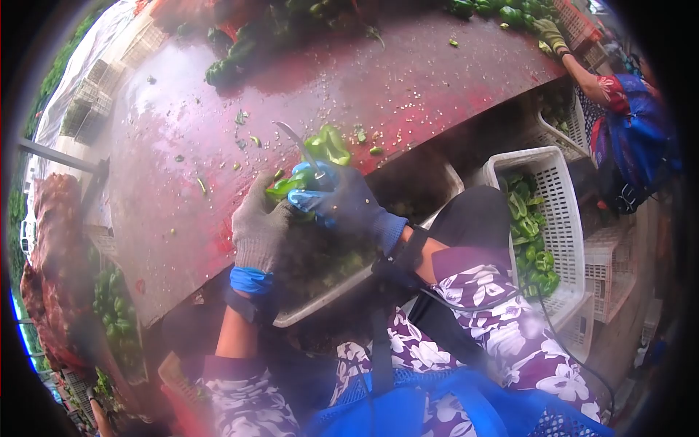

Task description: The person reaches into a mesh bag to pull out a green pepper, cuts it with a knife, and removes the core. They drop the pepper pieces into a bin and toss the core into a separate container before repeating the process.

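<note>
My left hand (256,222), in a grey knit glove, is closed around a green bell pepper piece (282,189). Against the same piece presses my right hand (351,202), in a blue glove, with its fingers wrapped round a knife (296,140). The curved blade points up and away over the table. Just beyond my fingers shows a cut-open light green pepper (332,146), overlapping the right glove in this view. The knife's handle is hidden in my grip.
Seeds and scraps dot the red-stained table (175,138). Whole green peppers (247,54) pile at its far side. A white crate (564,211) of cut peppers stands right of my knee; another crate (335,295) lies beneath my hands. At right, a person's gloved hand (550,33) reaches over peppers.
</note>
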Action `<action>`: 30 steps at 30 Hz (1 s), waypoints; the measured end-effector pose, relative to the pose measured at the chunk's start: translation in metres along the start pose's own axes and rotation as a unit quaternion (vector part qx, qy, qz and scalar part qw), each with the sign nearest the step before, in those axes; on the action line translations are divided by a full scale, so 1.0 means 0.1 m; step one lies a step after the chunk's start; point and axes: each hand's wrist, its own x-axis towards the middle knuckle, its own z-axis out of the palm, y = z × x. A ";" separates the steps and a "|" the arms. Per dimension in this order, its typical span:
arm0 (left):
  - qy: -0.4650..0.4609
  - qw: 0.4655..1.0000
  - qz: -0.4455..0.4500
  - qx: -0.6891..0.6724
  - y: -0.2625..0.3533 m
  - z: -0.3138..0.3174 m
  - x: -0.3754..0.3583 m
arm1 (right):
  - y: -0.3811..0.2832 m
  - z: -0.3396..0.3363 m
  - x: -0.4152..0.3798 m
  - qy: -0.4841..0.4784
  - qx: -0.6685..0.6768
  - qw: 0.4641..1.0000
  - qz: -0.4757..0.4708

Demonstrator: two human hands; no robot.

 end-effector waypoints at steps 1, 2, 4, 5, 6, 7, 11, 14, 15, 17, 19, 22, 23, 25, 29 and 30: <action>0.006 1.000 0.015 -0.001 -0.05 0.03 0.01 | 0.02 -0.01 0.01 -0.005 0.000 1.000 -0.005; 0.011 1.000 0.029 -0.003 -0.08 0.06 0.01 | 0.03 -0.03 0.01 -0.008 -0.001 1.000 0.002; -0.030 0.999 0.024 0.035 0.01 -0.02 0.05 | 0.01 -0.04 0.00 -0.009 -0.001 1.000 0.026; -0.050 0.997 0.022 0.053 0.06 -0.06 0.07 | -0.01 -0.06 -0.01 -0.009 -0.002 0.999 0.044; -0.042 0.994 0.052 0.086 0.08 -0.07 0.06 | -0.03 -0.07 -0.02 -0.014 -0.009 0.999 0.047; -0.034 0.989 0.081 0.117 0.10 -0.06 0.06 | -0.05 -0.09 -0.03 -0.019 -0.016 0.998 0.051; -0.013 0.979 0.122 0.162 0.17 -0.06 0.01 | -0.07 -0.10 -0.05 -0.043 -0.029 0.999 -0.006; -0.049 0.983 0.076 0.160 0.35 -0.10 -0.05 | -0.13 -0.15 -0.01 -0.053 -0.021 0.998 0.010; -0.062 0.990 0.050 0.113 0.40 -0.10 -0.07 | -0.14 -0.19 0.01 -0.070 -0.021 0.997 0.024; -0.087 0.996 -0.003 0.017 0.48 -0.09 -0.12 | -0.15 -0.28 0.04 -0.103 -0.021 0.993 0.051; -0.101 0.995 0.004 -0.016 0.45 -0.11 -0.15 | -0.27 -0.31 0.02 -0.114 -0.022 0.992 0.055; -0.122 0.985 -0.021 -0.122 0.47 -0.11 -0.19 | -0.31 -0.33 0.02 -0.131 -0.022 0.990 0.044; -0.128 0.977 -0.037 -0.166 0.48 -0.11 -0.20 | -0.30 -0.33 0.02 -0.137 -0.021 0.990 0.039; -0.114 0.992 -0.021 -0.044 0.49 -0.12 -0.19 | -0.26 -0.33 0.02 -0.117 -0.031 0.992 0.024; -0.102 0.990 0.021 0.097 0.52 -0.15 -0.15 | -0.26 -0.34 0.03 -0.090 -0.081 0.991 0.050; -0.109 0.990 0.013 0.092 0.51 -0.15 -0.15 | -0.26 -0.34 0.02 -0.090 -0.081 0.991 0.048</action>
